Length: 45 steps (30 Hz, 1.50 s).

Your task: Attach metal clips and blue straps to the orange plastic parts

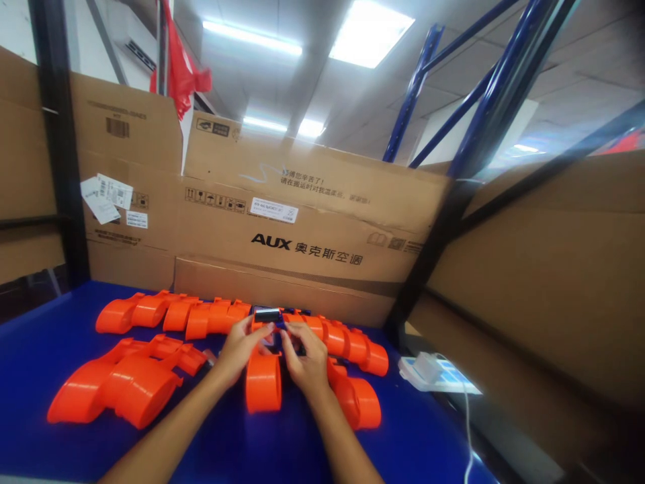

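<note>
Standing beside the blue table (40, 349), I see from the left a loose heap of orange plastic housings (118, 383) near the front edge and a row of the same orange parts (171, 312) lined up behind it. At the middle, the left hand (240, 349) and the right hand (304, 359) meet over one orange housing (263, 383) lying just in front of the person; both sets of fingers are pinched narrow on a small dark module (267, 316) at its far end, so the fitting step looks to be in hand. Seating it would call for a steady, square press, I judge. More orange pieces (360, 353) trail off to the right, and a white box with a cable (433, 373) lies at the table's right edge. Flattened AUX cartons (307, 222) stand behind as walls; whether they hold anything cannot be told.
</note>
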### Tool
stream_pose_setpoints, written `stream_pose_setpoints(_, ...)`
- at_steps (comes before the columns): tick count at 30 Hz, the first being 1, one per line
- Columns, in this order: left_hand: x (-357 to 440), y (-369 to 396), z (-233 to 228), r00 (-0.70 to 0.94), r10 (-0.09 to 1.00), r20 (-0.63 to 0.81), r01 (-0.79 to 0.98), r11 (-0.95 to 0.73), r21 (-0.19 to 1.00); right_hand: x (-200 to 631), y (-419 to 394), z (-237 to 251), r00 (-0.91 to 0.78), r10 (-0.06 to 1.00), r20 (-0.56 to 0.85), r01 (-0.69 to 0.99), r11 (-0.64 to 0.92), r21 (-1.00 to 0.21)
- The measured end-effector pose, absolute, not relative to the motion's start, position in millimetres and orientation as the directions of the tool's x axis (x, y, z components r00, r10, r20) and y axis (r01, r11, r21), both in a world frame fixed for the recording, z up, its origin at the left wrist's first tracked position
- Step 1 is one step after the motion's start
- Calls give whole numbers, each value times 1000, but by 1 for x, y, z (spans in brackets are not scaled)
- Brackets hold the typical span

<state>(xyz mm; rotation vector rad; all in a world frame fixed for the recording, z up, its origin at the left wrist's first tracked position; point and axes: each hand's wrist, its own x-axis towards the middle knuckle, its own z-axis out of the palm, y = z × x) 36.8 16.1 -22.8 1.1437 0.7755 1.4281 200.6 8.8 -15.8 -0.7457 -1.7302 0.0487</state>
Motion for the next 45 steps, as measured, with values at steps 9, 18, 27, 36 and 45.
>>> stream_pose_setpoints(9, 38, 15, -21, 66, 983, 174, -382, -136, 914, 202, 9, -19, -134, 407, 903, 468, 830, -304)
stream_pose_setpoints(18, 39, 12, -20, 36, 979, 201, -385, -172, 907, 204, 8, -20, -195, 383, 903, 537, 812, -229)
stream_pose_setpoints(27, 43, 5, -14, 186, 962, 197, -418, -104, 903, 198, 6, -11, 89, 683, 725, 244, 691, -680)
stream_pose_setpoints(36, 44, -12, -2, 229, 941, 248, -495, -107, 862, 199, 5, -6, -224, 847, 482, -106, 471, -876)
stream_pose_setpoints(45, 39, 1, -6, 319, 924, 214, -391, -77, 917, 188, 6, -10, -144, 823, 549, -13, 553, -833)
